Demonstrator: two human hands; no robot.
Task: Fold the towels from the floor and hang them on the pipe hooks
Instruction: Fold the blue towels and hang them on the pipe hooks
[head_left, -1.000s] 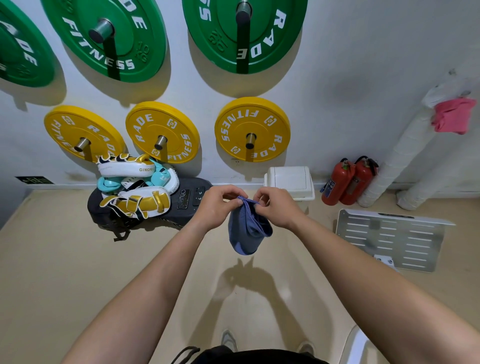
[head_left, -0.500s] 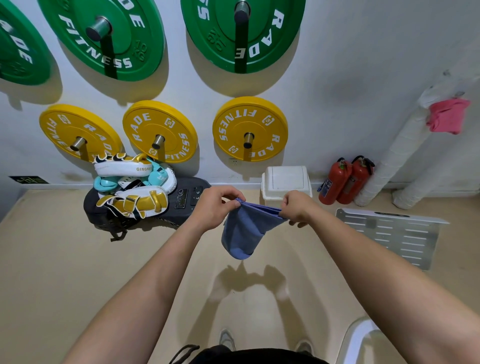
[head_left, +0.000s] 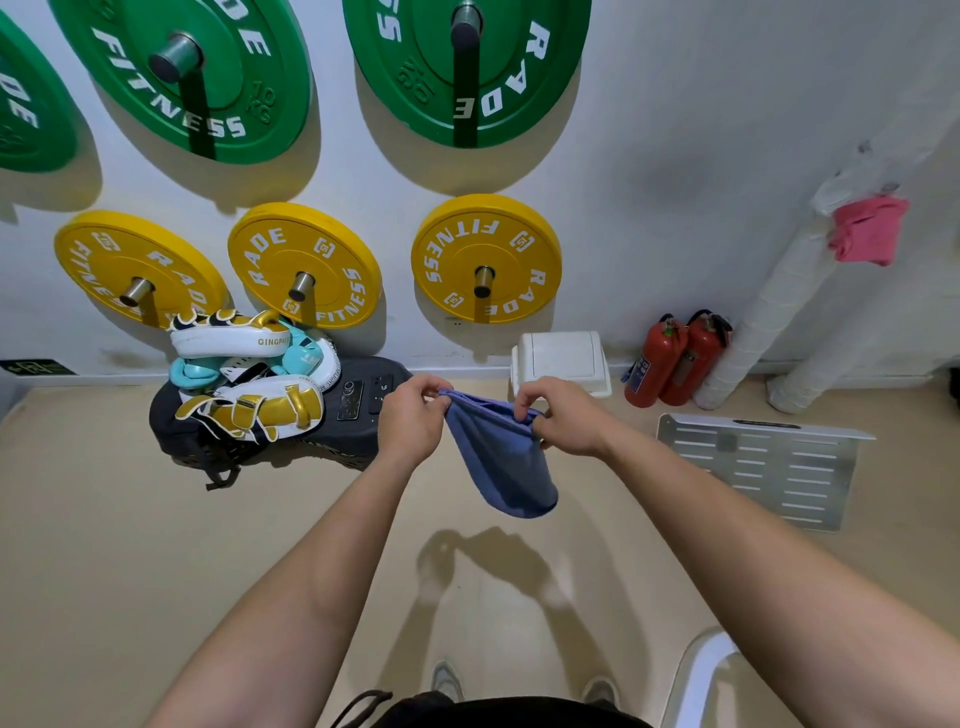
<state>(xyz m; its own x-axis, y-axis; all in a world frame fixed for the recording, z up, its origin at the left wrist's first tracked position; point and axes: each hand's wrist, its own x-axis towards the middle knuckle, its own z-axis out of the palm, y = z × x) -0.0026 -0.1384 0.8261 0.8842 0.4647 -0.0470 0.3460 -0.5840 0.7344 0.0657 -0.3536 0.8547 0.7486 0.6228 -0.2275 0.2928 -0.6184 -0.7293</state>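
Pinching the top edge of the blue towel (head_left: 501, 467), the left hand (head_left: 413, 421) and right hand (head_left: 563, 418) hold it up above the floor (head_left: 130, 545), while a pink towel (head_left: 866, 231) hangs on the white pipe (head_left: 769, 312).

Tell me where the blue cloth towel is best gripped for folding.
By the top edge, one end per hand, coming from above: the blue cloth towel hangs slack beneath that edge, where the left hand and right hand pinch it.
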